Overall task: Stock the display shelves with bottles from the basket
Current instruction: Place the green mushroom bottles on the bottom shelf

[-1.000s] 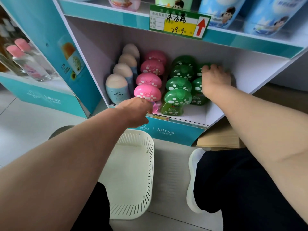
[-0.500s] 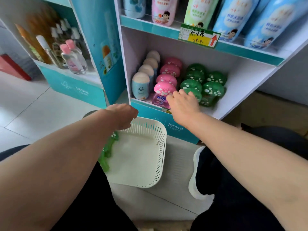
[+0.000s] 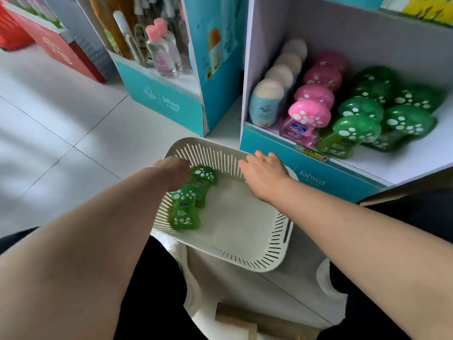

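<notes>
1. Head view: two green mushroom-capped bottles lie on their sides in the left part of the white slotted basket (image 3: pixel 264 265). The basket stands on the tiled floor just in front of the bottom display shelf (image 3: pixel 397 160).
2. The left hand (image 3: pixel 171 169) is down at the cap of the farther bottle (image 3: pixel 204 174). Its fingers are hidden behind the knuckles, so I cannot tell whether it has hold. The nearer bottle (image 3: pixel 185 213) lies untouched.
3. The right hand (image 3: pixel 263 171) hovers over the basket's far rim, fingers loosely spread, holding nothing.
4. The bottles look like small, stiff plastic ones filled with liquid. They are probably light enough for one hand, but glossy and so likely slippery.
5. The best hold is probably around the flat body, or at the narrow neck where the broad cap overhangs and stops a slip. Lifting by the cap alone may loosen it.
6. On the shelf, the shelved green bottles (image 3: pixel 358 130) stand upright beside the pink mushroom bottles (image 3: pixel 308 116). There is bare shelf to their right.
</notes>
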`<action>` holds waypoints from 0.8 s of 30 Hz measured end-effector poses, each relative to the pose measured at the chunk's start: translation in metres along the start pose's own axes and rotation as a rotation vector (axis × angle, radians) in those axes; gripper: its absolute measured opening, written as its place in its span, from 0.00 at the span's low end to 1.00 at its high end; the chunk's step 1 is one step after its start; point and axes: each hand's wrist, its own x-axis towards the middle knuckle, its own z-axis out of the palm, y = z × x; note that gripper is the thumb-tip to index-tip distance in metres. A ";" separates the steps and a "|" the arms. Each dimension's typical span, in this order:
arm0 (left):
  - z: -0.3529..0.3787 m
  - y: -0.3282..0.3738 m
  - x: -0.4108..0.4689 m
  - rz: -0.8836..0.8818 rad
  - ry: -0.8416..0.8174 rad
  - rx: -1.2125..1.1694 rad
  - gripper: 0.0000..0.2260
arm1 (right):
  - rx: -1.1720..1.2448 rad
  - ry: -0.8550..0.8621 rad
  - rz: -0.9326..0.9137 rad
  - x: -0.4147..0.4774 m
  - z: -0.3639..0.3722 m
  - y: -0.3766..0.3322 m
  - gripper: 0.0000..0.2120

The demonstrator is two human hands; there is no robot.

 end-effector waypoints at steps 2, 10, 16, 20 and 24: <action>0.020 0.004 0.014 -0.022 -0.035 -0.014 0.16 | 0.017 -0.040 -0.021 0.010 0.012 -0.006 0.17; 0.072 0.026 0.062 0.016 -0.149 0.027 0.22 | 0.077 -0.193 0.005 0.026 0.048 0.009 0.17; 0.091 0.035 0.084 0.025 -0.225 0.180 0.25 | 0.130 -0.281 -0.025 0.033 0.063 0.008 0.15; 0.096 0.028 0.083 0.053 -0.248 0.260 0.27 | 0.143 -0.264 -0.030 0.040 0.059 0.002 0.15; 0.094 0.025 0.082 0.057 -0.230 0.352 0.25 | 0.160 -0.247 -0.030 0.044 0.054 -0.002 0.16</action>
